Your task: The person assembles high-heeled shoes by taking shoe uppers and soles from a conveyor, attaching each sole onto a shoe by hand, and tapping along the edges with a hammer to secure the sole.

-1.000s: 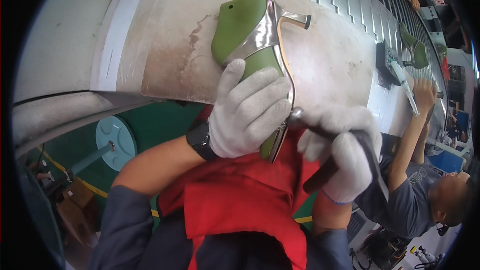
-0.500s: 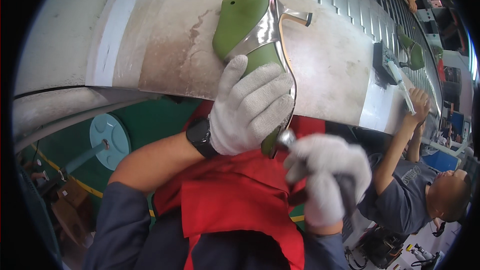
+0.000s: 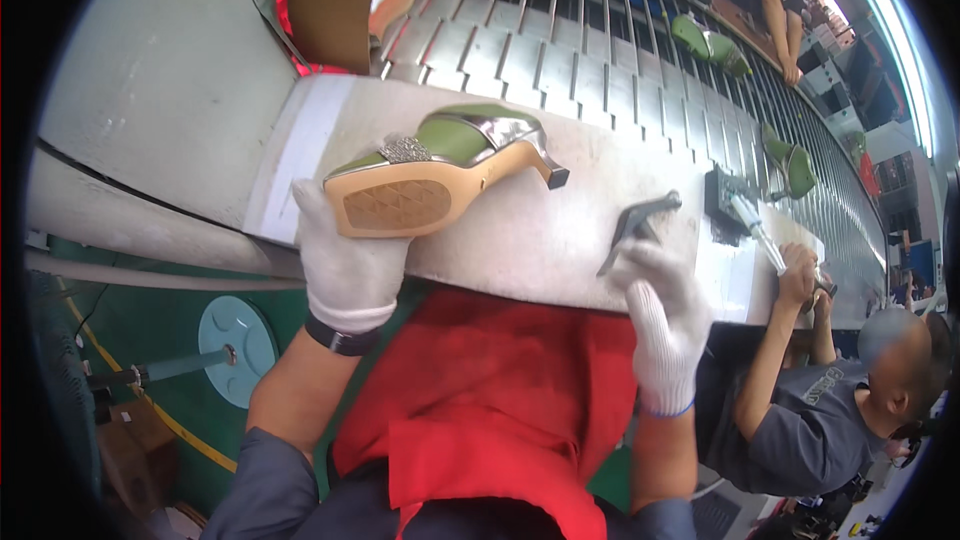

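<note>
Gripping a tan quilted-sole heeled shoe (image 3: 430,175), left knit-gloved hand (image 3: 345,260); right hand (image 3: 665,310) clasps a grey metal tool (image 3: 637,225).

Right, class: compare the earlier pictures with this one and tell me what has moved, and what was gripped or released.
The green high-heeled shoe with the silver strap has been turned onto its side, tan sole facing the camera, heel pointing right. The white-gloved left hand now grips its toe end from below instead of pressing on top. The white-gloved right hand has moved up to the grey worktable, laying down the dark metal hand tool. The red apron is unchanged.
</note>
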A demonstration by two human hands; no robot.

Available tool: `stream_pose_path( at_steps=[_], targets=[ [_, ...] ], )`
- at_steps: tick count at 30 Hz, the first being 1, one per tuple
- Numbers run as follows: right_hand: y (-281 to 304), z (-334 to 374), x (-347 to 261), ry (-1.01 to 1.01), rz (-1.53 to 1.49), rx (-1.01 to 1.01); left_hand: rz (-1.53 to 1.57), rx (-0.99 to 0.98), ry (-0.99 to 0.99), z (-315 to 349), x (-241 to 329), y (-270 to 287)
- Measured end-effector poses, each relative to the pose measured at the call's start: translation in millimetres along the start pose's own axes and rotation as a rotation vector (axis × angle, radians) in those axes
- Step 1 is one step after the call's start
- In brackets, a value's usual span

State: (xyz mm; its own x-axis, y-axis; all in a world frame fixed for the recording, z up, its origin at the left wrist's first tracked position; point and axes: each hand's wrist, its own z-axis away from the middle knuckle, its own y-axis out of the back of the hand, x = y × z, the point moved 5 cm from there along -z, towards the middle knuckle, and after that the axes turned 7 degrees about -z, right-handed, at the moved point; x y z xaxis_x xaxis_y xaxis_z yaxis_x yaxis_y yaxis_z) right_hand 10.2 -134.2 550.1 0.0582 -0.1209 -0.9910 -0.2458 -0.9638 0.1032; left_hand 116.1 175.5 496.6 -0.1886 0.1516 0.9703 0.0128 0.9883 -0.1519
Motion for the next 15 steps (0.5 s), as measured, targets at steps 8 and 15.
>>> stream_pose_path(
  at_steps=[8, 15],
  targets=[
    [-66.7, 12.4, 37.6, -0.255, -0.630, 0.083, 0.304, -0.201, 0.216, 29.0, 14.3, -45.1],
    [-77.1, 16.9, 46.0, -0.151, -0.366, -0.131, -0.587, -0.281, 0.122, 58.4, 27.2, -47.8]
  ],
)
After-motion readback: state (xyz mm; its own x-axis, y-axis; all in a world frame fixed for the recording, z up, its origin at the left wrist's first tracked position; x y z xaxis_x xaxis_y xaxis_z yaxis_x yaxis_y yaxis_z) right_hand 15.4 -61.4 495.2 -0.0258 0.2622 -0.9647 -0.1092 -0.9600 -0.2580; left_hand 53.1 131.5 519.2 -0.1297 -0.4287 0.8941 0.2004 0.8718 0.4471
